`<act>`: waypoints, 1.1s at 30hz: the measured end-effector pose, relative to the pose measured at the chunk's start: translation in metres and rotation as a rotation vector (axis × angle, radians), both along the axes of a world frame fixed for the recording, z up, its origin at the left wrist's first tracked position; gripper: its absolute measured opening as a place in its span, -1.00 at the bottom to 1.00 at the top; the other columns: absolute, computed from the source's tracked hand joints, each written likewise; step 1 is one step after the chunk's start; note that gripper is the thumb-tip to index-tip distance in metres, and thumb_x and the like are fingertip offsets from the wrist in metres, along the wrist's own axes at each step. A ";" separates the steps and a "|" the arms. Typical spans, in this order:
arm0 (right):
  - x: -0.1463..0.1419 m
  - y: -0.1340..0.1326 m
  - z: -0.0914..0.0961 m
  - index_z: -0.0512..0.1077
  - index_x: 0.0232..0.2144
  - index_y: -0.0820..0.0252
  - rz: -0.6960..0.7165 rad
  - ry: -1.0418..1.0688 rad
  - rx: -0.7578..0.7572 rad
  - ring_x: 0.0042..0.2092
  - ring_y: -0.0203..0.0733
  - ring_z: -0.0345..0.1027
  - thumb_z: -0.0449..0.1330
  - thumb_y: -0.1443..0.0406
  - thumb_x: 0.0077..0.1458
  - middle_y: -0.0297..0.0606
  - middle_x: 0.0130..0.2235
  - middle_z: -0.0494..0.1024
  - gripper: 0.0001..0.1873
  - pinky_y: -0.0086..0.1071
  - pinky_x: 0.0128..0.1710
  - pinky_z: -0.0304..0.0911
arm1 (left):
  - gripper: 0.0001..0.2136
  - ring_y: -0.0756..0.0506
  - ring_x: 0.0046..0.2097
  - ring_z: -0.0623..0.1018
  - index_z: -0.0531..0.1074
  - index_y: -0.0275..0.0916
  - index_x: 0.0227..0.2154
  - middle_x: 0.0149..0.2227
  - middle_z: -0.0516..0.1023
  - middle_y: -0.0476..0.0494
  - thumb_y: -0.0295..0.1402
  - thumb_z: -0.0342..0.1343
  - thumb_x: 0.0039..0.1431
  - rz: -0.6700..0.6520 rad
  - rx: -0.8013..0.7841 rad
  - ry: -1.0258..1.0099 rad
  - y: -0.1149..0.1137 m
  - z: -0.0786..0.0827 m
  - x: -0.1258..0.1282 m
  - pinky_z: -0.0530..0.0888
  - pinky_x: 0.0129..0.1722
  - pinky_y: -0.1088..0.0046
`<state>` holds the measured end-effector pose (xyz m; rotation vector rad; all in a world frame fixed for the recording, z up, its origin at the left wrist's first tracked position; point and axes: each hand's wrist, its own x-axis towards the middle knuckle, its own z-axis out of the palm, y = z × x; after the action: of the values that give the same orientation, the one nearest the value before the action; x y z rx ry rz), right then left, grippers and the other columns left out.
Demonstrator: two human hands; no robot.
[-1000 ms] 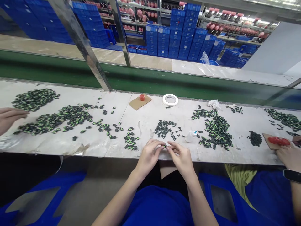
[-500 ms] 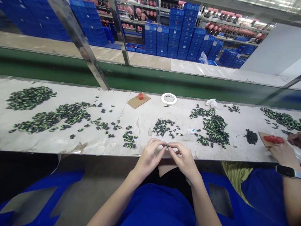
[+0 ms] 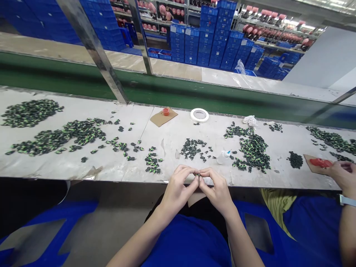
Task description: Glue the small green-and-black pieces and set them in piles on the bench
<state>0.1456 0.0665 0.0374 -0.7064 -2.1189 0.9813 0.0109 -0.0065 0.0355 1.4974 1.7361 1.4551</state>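
At the table's front edge, my left hand (image 3: pixel 180 185) and my right hand (image 3: pixel 214 186) meet fingertip to fingertip. Both are closed in a pinch on one small black-and-green part (image 3: pixel 198 175), mostly covered by the fingers. Just beyond them lies a loose pile of small dark parts (image 3: pixel 191 149). A small white bottle with a blue tip (image 3: pixel 223 157) stands to the right of that pile. Left of my hands is a cluster of black-and-green pieces (image 3: pixel 152 161).
Larger heaps of black-and-green pieces lie left (image 3: pixel 32 112) and right (image 3: pixel 254 150). At the back are a tape roll (image 3: pixel 206 116) and a red cup (image 3: pixel 166 111) on cardboard (image 3: pixel 158 120). A co-worker's hand (image 3: pixel 343 176) is at the far right, beside red material (image 3: pixel 319 162).
My thumbs have come together under the small part, and my hands have turned slightly inward. The co-worker's hand has drawn back rightward from the red material.
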 end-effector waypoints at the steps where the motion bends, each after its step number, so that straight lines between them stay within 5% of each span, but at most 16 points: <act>1: 0.000 0.000 0.000 0.37 -0.39 0.15 -0.003 -0.003 -0.004 -0.26 -0.18 0.47 0.09 0.32 0.14 -0.24 -0.34 0.53 -0.92 -0.34 -0.27 0.40 | -0.89 -0.10 -0.18 0.53 0.49 -0.20 -0.29 -0.30 0.55 -0.10 -0.45 0.09 0.13 0.003 -0.005 -0.013 0.000 -0.002 0.000 0.50 -0.19 0.37; 8: 0.006 0.006 -0.006 0.44 -0.38 0.18 -0.050 -0.019 -0.227 -0.27 -0.19 0.50 0.12 0.28 0.11 -0.22 -0.32 0.59 -0.88 -0.34 -0.26 0.42 | -0.83 -0.11 -0.17 0.58 0.39 -0.19 -0.17 -0.20 0.56 -0.14 -0.39 0.09 0.16 -0.024 -0.044 -0.103 0.009 -0.019 0.000 0.51 -0.15 0.34; 15: 0.025 0.009 -0.022 0.51 -0.34 0.18 -0.209 -0.029 -0.372 -0.34 -0.16 0.52 0.17 0.12 0.08 -0.19 -0.31 0.62 -0.75 -0.34 -0.36 0.44 | -0.88 -0.13 -0.17 0.58 0.35 -0.17 -0.20 -0.30 0.61 -0.09 -0.39 0.06 0.20 -0.048 -0.063 0.073 0.017 -0.028 -0.006 0.39 -0.03 0.21; 19: 0.050 0.022 -0.035 0.50 -0.34 0.19 -0.435 -0.086 -0.244 -0.36 -0.13 0.48 0.16 0.07 0.08 -0.15 -0.32 0.61 -0.69 -0.29 -0.36 0.42 | -0.88 -0.18 -0.14 0.54 0.43 -0.15 -0.29 -0.25 0.60 -0.11 -0.40 -0.01 0.18 0.210 -0.061 0.244 0.013 -0.034 -0.048 0.34 -0.02 0.13; 24: 0.068 0.053 -0.045 0.49 -0.40 0.24 -0.912 -0.123 0.113 -0.35 -0.06 0.42 0.12 -0.02 0.05 -0.07 -0.34 0.55 -0.57 -0.14 -0.23 0.34 | -0.84 -0.27 -0.13 0.49 0.49 -0.14 -0.34 -0.30 0.61 -0.15 -0.44 0.02 0.12 0.537 -0.085 0.466 0.005 -0.039 -0.112 0.25 -0.03 0.08; 27: 0.063 0.064 -0.045 0.50 -0.33 0.26 -0.954 -0.131 0.264 -0.15 0.06 0.37 0.08 -0.08 0.07 0.02 -0.22 0.52 -0.49 -0.07 -0.09 0.26 | -0.83 -0.27 -0.16 0.48 0.51 -0.11 -0.40 -0.32 0.62 -0.16 -0.46 0.03 0.12 0.457 -0.093 0.524 0.006 -0.039 -0.127 0.24 -0.06 0.09; 33: 0.038 0.075 -0.054 0.42 -0.13 0.28 -0.719 -0.195 0.350 0.04 0.16 0.13 0.15 -0.16 -0.03 0.06 -0.12 0.45 -0.33 0.05 0.03 0.10 | -0.82 -0.29 -0.14 0.43 0.52 -0.10 -0.44 -0.38 0.60 -0.18 -0.49 0.05 0.10 0.161 -0.171 0.678 0.015 -0.046 -0.122 0.22 -0.06 0.06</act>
<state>0.1836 0.1410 -0.0164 -1.2844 -1.8820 0.1540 -0.1110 0.0088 -0.0102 1.9283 2.3374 0.8699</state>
